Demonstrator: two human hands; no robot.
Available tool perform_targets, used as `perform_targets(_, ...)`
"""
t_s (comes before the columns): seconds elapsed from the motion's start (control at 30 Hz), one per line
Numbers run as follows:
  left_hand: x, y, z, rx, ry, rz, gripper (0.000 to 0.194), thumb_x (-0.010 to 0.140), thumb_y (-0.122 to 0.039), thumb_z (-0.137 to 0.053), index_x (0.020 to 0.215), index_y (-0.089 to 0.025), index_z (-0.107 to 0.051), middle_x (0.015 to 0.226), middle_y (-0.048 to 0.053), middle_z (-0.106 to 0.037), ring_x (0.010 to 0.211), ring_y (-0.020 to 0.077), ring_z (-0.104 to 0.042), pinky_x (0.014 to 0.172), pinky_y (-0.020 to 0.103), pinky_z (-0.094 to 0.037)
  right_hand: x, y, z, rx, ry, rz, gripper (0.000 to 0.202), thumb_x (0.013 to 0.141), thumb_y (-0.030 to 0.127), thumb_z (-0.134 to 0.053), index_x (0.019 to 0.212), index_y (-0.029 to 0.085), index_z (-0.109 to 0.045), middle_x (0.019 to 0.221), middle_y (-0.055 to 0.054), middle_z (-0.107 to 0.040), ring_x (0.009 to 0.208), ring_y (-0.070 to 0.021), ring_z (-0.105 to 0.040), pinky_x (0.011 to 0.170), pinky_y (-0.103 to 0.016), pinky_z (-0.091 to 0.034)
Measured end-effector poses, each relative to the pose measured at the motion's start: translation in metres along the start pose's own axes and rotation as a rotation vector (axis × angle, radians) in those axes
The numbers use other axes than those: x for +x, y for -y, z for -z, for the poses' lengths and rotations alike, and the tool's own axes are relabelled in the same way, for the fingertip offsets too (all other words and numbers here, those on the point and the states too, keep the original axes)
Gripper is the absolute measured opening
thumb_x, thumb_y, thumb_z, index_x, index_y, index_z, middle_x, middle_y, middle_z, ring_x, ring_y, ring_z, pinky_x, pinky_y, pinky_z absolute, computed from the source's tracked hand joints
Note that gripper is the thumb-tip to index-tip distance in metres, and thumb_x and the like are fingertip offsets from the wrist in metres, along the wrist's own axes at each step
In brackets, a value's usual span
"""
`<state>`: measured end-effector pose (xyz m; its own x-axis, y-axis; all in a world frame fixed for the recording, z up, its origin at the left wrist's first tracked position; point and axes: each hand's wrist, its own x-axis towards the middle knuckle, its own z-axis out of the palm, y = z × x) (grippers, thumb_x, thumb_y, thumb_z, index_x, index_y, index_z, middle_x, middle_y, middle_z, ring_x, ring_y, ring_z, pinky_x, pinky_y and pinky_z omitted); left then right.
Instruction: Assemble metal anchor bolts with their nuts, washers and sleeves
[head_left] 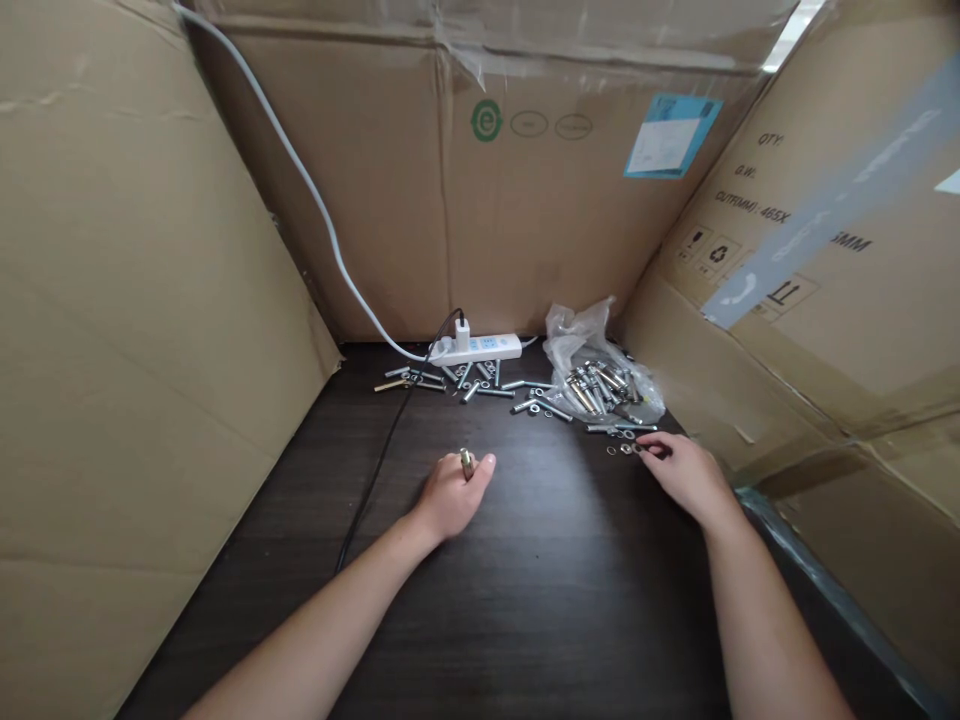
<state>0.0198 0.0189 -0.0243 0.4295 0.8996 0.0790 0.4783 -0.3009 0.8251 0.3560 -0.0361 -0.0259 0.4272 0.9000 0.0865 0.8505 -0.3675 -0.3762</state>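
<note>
My left hand (454, 493) is closed in a fist above the middle of the dark table. Out of its top sticks the end of a metal bolt (466, 463), pointing up; the rest is hidden by the fingers. On the right, my right hand (684, 474) is pinched at the table, thumb and index fingertips at a small washer (638, 449). Just left of those fingertips lie a nut (626, 449) and a thin ring (611, 451). A bolt (600, 429) lies behind them, in front of a clear plastic bag (577, 335) full of bolts.
Several loose bolts (495, 392) and washers lie along the back, before a white power strip (510, 346) with a charger (462, 333) plugged in. A black cable (380, 460) crosses the table on the left. Cardboard walls (360, 200) enclose the left, back and right sides.
</note>
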Motion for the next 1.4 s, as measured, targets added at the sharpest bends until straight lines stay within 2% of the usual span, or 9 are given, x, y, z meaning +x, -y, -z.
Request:
perform_targets(0.13,-0.001,0.000,0.002,0.033,0.056,-0.048,0.049,0.091,-0.047,-0.030,0.051,-0.018,-0.025,0.049,-0.003,-0.030,0.048,0.0091,-0.030,0.052,0.027,-0.023,0.000,0.003,0.000,0.002,0.032,-0.045,0.024,0.070,0.033,-0.055,0.088,0.022,-0.067,0.085,-0.004,-0.066,0.076,-0.0191,-0.061,0.064,-0.027,-0.040)
perform_targets(0.37,-0.002,-0.003,0.003,0.049,0.065,-0.072,0.051,0.092,-0.048,-0.031,0.051,-0.018,-0.028,0.050,-0.003,-0.032,0.048,0.0086,-0.030,0.053,0.028,-0.022,-0.001,0.019,-0.001,-0.099,0.072,-0.100,0.025,0.069,0.042,-0.056,0.082,0.021,-0.061,0.079,-0.005,-0.066,0.069,-0.0199,-0.060,0.054,-0.026,-0.036)
perform_targets(0.5,-0.003,-0.004,0.003,0.050,0.069,-0.069,0.051,0.092,-0.048,-0.031,0.051,-0.018,-0.028,0.049,-0.003,-0.031,0.047,0.0085,-0.030,0.053,0.027,-0.022,-0.001,0.023,0.000,-0.157,0.086,-0.094,0.026,0.070,0.045,-0.056,0.078,0.021,-0.061,0.082,-0.006,-0.066,0.067,-0.0201,-0.060,0.051,-0.027,-0.034)
perform_targets(0.7,-0.003,-0.005,0.004,0.069,0.063,-0.081,0.051,0.091,-0.048,-0.032,0.051,-0.017,-0.027,0.049,-0.004,-0.030,0.048,0.0085,-0.030,0.054,0.027,-0.022,-0.001,0.023,0.000,-0.200,0.105,-0.056,0.021,0.071,0.042,-0.052,0.069,0.022,-0.058,0.082,-0.006,-0.064,0.071,-0.0210,-0.059,0.056,-0.028,-0.036)
perform_targets(0.93,-0.003,-0.007,0.004,0.077,0.076,-0.067,0.051,0.091,-0.048,-0.032,0.050,-0.018,-0.028,0.049,-0.003,-0.031,0.048,0.0089,-0.031,0.054,0.027,-0.021,-0.003,0.019,-0.001,-0.184,0.066,-0.001,0.019,0.073,0.038,-0.051,0.082,0.022,-0.055,0.085,-0.005,-0.061,0.070,-0.0183,-0.057,0.056,-0.026,-0.035)
perform_targets(1.4,-0.003,-0.008,0.005,0.101,0.083,-0.071,0.051,0.091,-0.047,-0.031,0.050,-0.018,-0.025,0.049,-0.003,-0.029,0.048,0.0093,-0.030,0.054,0.028,-0.022,-0.005,0.025,0.001,-0.219,0.083,-0.047,0.020,0.072,0.041,-0.051,0.073,0.022,-0.057,0.083,-0.006,-0.063,0.070,-0.0208,-0.059,0.054,-0.028,-0.036)
